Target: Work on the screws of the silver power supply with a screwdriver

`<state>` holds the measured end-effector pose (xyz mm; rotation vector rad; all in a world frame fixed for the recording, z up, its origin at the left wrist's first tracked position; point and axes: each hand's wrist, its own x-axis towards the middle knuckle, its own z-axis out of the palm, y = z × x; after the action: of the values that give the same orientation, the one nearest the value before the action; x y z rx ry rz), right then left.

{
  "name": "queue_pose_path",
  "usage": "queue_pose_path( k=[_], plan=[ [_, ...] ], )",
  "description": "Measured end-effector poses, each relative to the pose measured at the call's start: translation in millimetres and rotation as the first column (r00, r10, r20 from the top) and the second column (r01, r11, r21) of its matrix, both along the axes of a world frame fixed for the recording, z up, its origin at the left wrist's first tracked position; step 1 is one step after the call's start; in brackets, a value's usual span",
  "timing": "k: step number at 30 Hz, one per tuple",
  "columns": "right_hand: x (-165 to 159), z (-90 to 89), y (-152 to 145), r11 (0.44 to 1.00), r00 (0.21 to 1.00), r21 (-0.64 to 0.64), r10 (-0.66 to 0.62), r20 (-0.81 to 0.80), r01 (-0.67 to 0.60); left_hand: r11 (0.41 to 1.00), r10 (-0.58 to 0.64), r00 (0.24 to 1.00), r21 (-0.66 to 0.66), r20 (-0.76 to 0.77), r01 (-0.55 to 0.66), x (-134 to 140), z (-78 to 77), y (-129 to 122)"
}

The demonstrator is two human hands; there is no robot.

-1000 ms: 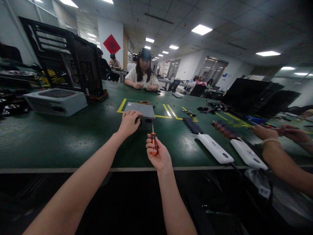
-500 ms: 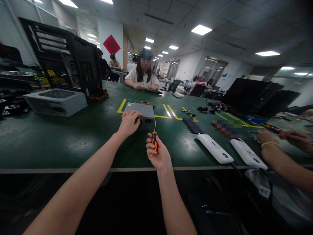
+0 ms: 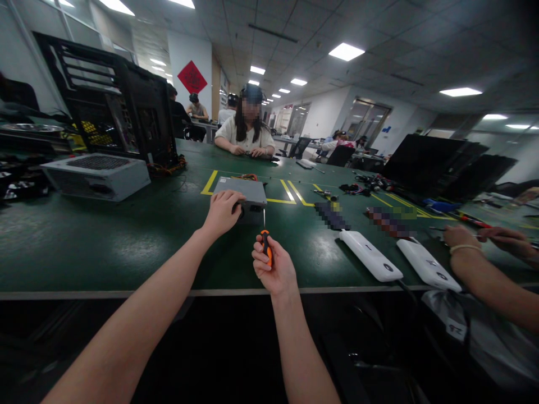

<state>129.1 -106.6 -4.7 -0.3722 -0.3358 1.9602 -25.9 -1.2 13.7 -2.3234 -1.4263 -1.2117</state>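
A small grey computer power supply (image 3: 252, 189) lies on the green tabletop, its face with the power socket turned toward me. My left hand (image 3: 224, 211) grips its near left edge, fingers over the top and the thumb down by the front face. In my right hand (image 3: 273, 264) is a screwdriver (image 3: 266, 247) with an orange and black handle, held between thumb and curled fingers. Its thin metal shaft points away from me, up to the power supply's front right corner. Whether the tip touches the casing or a screw, I cannot tell.
On the left stand a larger power supply (image 3: 99, 177) and an open black computer case (image 3: 147, 112). White power banks (image 3: 370, 255) with cables lie to the right, near a co-worker's hands (image 3: 463, 238). Another person (image 3: 248, 126) sits opposite. Yellow tape (image 3: 297, 193) marks the table.
The screwdriver has drawn slightly toward me, and its shaft has shifted a little left. My left hand and the power supply stay in place.
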Motion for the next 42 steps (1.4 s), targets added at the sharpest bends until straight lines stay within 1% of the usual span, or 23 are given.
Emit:
queue_pose_path(
  k=[5,28,42],
  plan=[
    [0.2,0.2,-0.1,0.999,0.999,-0.024,0.029,-0.016,-0.03,1.0,0.005,1.0,-0.003,-0.005,-0.005,-0.2,0.7,-0.4],
    [-2.2,3.3,2.7,0.999,1.0,-0.045,0.007,-0.007,-0.008,1.0,0.002,1.0,0.009,-0.007,-0.002,0.2,-1.1,1.1],
    [-2.6,0.9,4.0,1.0,1.0,-0.023,0.006,-0.007,-0.006,1.0,0.007,1.0,0.017,-0.018,-0.007,-0.6,-1.5,1.3]
  ],
)
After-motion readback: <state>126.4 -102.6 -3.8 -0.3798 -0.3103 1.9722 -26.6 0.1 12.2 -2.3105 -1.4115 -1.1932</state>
